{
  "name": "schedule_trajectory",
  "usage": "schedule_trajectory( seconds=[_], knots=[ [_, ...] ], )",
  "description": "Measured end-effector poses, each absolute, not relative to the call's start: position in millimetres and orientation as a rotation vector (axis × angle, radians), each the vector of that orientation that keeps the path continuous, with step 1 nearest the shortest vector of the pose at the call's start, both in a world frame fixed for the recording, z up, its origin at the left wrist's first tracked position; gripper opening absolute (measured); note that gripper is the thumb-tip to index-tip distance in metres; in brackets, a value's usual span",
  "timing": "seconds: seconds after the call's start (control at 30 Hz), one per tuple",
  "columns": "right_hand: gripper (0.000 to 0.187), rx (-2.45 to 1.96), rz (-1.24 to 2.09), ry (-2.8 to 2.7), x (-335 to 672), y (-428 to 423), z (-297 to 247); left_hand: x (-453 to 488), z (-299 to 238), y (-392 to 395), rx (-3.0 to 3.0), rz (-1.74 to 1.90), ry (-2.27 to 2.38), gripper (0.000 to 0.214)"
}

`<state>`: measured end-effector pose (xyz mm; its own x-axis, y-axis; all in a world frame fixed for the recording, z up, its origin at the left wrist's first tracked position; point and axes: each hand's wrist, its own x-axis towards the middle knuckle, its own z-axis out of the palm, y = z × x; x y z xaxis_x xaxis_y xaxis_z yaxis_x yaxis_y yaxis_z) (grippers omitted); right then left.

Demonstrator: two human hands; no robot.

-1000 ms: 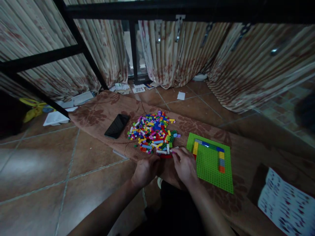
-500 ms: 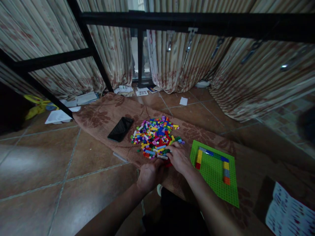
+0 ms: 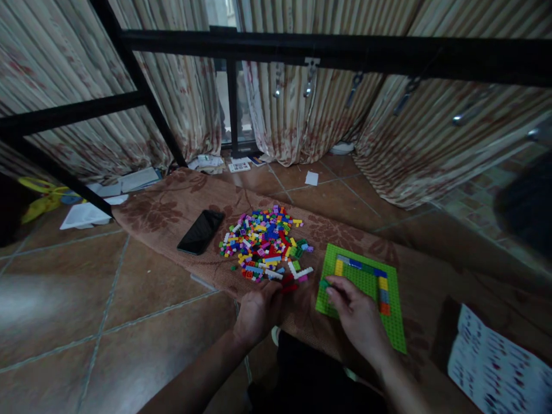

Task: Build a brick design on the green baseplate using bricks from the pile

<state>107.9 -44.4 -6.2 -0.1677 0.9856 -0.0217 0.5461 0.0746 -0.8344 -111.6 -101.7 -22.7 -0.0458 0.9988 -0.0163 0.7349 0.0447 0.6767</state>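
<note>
My right hand (image 3: 354,310) pinches a small green toy brick (image 3: 324,284) between thumb and fingers, over the left side of the green baseplate (image 3: 361,293). On that plate, rows of coloured bricks form three sides of a frame, with yellow, blue, green and orange pieces. My left hand (image 3: 255,310) rests at the near edge of the cloth-covered bench, its fingers curled together beside some red bricks (image 3: 288,283); whatever they may hold is hidden. Just beyond it spreads a pile of loose multicoloured bricks (image 3: 263,238).
Left of the pile lies a black phone (image 3: 200,232). A printed sheet (image 3: 495,362) sits at the lower right. Black metal framing (image 3: 302,43) crosses above the bench, with striped curtains (image 3: 297,115) behind. Papers (image 3: 138,179) and a white tray (image 3: 88,215) are on the tiled floor.
My right hand has moved from the pile rightward to the baseplate, carrying a green brick. My left hand stays near the red bricks. The whole view has shifted slightly.
</note>
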Motion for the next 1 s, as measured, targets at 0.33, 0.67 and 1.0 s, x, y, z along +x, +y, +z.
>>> schedule_trajectory(
  seconds=[0.33,0.67,1.0],
  knots=[
    [0.032,-1.798,0.984,-1.518,167,-42,-24,-62,-22,-90,1.923,0.85,1.521,0.015],
    [0.025,-1.726,0.593,-1.834,168,-40,-29,-35,-31,-64,2.068,0.793,1.57,0.016],
    [0.022,-1.697,0.514,-2.006,169,-32,-33,-27,-40,-53,2.135,0.734,1.596,0.02]
  ],
)
